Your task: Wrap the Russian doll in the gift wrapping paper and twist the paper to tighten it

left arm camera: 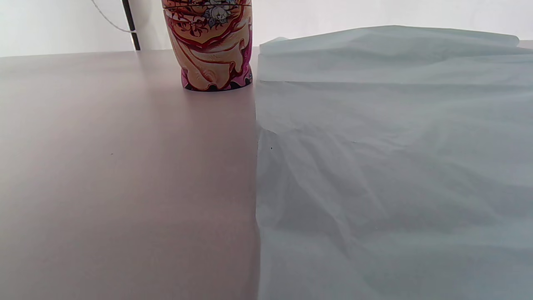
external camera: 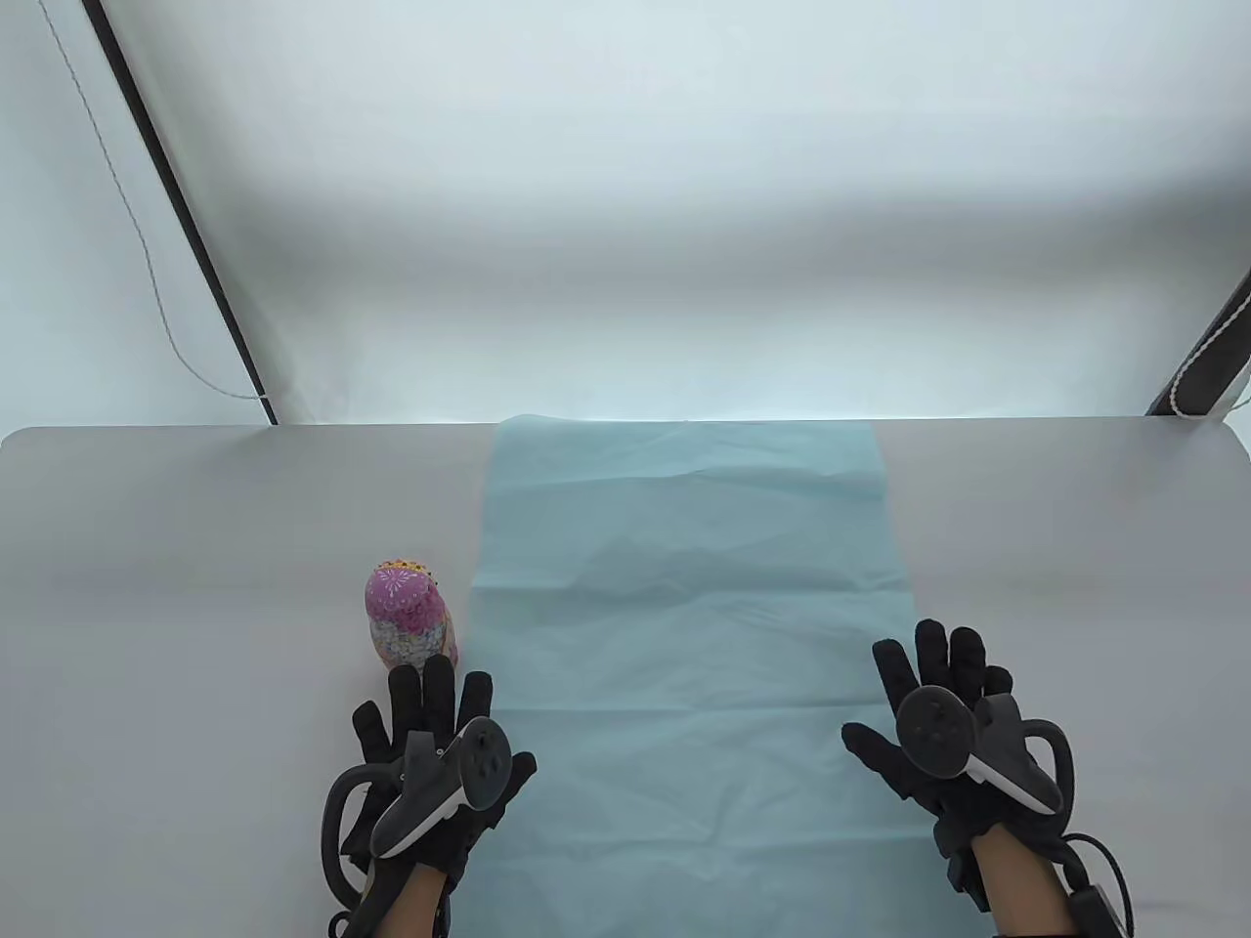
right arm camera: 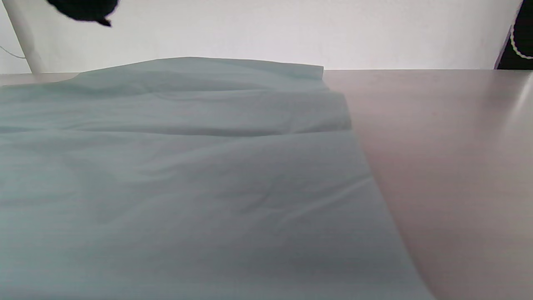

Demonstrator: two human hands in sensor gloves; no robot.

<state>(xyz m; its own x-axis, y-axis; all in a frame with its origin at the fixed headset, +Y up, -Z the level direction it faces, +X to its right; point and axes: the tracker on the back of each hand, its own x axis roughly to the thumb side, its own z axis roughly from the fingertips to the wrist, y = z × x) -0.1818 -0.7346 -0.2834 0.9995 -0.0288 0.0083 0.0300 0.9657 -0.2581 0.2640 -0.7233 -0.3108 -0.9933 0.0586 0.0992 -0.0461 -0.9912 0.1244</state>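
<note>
The Russian doll (external camera: 407,614) stands upright on the grey table, pink head and flowered body, just left of the paper; its lower body (left arm camera: 211,46) fills the top of the left wrist view. A long sheet of light blue wrapping paper (external camera: 684,625) lies flat down the table's middle, creased (left arm camera: 374,166) (right arm camera: 175,179). My left hand (external camera: 430,728) lies flat with fingers straight, just below the doll at the paper's left edge, holding nothing. With fingers spread, my right hand (external camera: 933,699) rests at the paper's right edge. One dark fingertip (right arm camera: 83,10) shows in the right wrist view.
The grey table (external camera: 195,547) ends at its far edge against a white backdrop. A black pole (external camera: 186,215) and a thin cord (external camera: 137,234) run at the back left. Another dark post with a beaded cord (external camera: 1212,342) stands at the back right.
</note>
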